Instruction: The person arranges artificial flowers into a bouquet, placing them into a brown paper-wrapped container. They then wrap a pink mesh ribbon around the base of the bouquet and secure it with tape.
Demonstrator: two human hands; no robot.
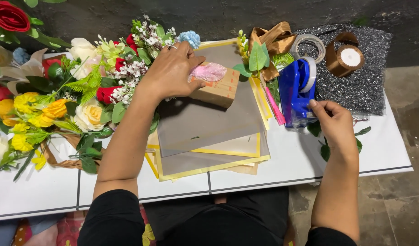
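White bench point(246, 175) against dark floor. Left hand point(173, 70) presses flat on small cardboard box point(220, 89), pink wrap beneath fingers; box sits atop stack of grey sheets point(205, 127). Right of stack, right hand point(334, 120) pinches tape end at blue tape dispenser point(297, 91). Artificial flowers point(59, 105) left of stack.

A: State the position of the hands.

B: Left hand point(173, 70) presses flat on a small cardboard box point(217, 86) topped with a pink wrapped item point(209, 72). Right hand point(335, 122) pinches the tape end at a blue tape dispenser point(297, 91).

A: Supporting surface?

B: The box rests on stacked grey and yellow sheets point(209, 132) on the white counter point(291, 159). Artificial flowers point(59, 105) lie to the left; a brown ribbon spool point(346, 59) lies on a glitter sheet point(364, 86).
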